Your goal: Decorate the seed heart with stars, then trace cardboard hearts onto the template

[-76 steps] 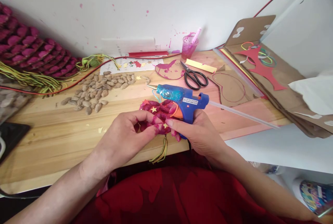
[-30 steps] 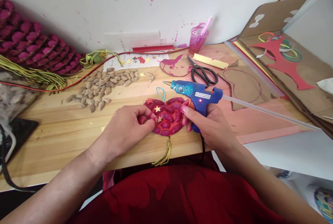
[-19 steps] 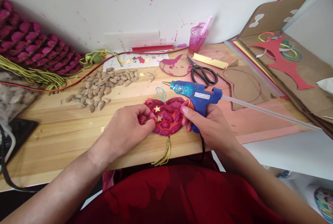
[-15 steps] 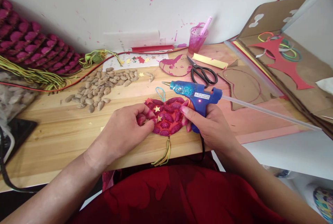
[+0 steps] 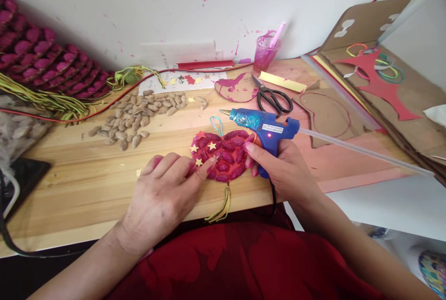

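Observation:
A heart-shaped red piece (image 5: pixel 232 156) covered with magenta peanuts lies near the table's front edge, with a blue loop on top and a yellow-green tassel (image 5: pixel 223 205) below. Small gold stars and a red star sit on its left half. My left hand (image 5: pixel 172 181) rests at its lower left, thumb pressed on a gold star and fingers curled; whether anything is between them is hidden. In my right hand (image 5: pixel 282 163) is a blue glue gun (image 5: pixel 270 128), nozzle pointing left above the piece, a long clear glue stick at its rear. The right fingertips touch the piece's right edge.
Peanuts (image 5: pixel 135 116) are heaped at left, star cutouts (image 5: pixel 190 80) on white paper behind. Black scissors (image 5: pixel 273 98), painted cardboard (image 5: pixel 237 88) and a pink cup (image 5: pixel 265 51) stand or lie beyond the gun. Cardboard with red scraps (image 5: pixel 378 84) is at right; a large magenta peanut-like form (image 5: pixel 45 54) at left.
My left hand has drawn back down and left, and its thumb now presses on a star. More gold stars show on the piece's left side. The right hand still holds the gun.

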Demonstrator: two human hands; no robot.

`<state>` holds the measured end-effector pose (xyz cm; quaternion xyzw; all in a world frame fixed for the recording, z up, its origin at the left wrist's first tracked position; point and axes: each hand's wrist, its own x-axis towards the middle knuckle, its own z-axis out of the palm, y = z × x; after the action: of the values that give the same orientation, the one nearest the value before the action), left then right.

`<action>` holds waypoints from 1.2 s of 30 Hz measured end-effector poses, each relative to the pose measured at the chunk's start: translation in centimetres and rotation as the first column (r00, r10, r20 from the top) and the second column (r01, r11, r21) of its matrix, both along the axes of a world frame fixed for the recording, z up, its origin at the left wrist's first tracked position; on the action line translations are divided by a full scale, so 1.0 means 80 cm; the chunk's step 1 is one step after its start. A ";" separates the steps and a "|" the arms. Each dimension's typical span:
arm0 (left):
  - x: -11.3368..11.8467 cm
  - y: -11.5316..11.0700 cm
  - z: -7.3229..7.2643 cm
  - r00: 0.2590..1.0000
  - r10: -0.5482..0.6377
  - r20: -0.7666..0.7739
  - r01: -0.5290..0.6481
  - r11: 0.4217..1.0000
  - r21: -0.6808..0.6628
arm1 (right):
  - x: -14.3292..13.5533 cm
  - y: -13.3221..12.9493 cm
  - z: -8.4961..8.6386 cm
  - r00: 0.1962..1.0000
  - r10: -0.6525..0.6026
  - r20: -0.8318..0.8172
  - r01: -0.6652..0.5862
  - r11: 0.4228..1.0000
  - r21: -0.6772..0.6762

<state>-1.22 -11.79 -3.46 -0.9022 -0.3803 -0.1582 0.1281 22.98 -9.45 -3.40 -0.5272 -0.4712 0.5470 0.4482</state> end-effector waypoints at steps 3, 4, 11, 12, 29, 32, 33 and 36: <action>0.003 0.000 0.001 0.999 0.021 -0.040 -0.022 1.000 -0.019 | 0.000 -0.001 -0.001 1.000 -0.002 -0.004 0.002 1.000 0.004; 0.004 0.001 0.000 0.999 0.031 -0.045 -0.032 0.999 -0.028 | 0.000 -0.001 -0.001 1.000 -0.002 -0.004 0.002 1.000 0.005; 0.004 0.002 -0.003 0.999 0.035 0.002 -0.035 0.997 -0.063 | -0.001 -0.001 0.000 1.000 -0.002 0.009 0.002 1.000 -0.003; 0.004 0.002 -0.003 0.999 0.033 0.009 -0.032 0.997 -0.069 | -0.002 0.000 0.000 1.000 -0.003 0.008 0.003 1.000 -0.006; 0.001 0.005 -0.003 0.999 0.026 0.030 -0.023 0.995 -0.096 | -0.002 0.000 0.005 0.999 -0.007 0.043 0.008 1.000 -0.024; 0.000 0.006 -0.002 0.994 0.065 0.084 -0.057 0.994 -0.096 | -0.002 -0.001 0.004 1.000 -0.001 0.031 0.001 1.000 -0.019; -0.001 0.006 -0.002 0.991 0.083 0.110 -0.072 0.993 -0.098 | -0.002 -0.001 0.004 1.000 0.003 0.022 -0.003 1.000 -0.015; -0.003 0.006 -0.001 0.987 0.085 0.135 -0.071 0.992 -0.102 | -0.001 -0.001 0.003 1.000 0.006 0.019 -0.005 1.000 -0.010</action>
<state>-1.47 -11.32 -3.57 -0.8784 -0.4306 -0.1970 0.0637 22.87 -9.51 -3.14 -0.5333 -0.4741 0.5456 0.4395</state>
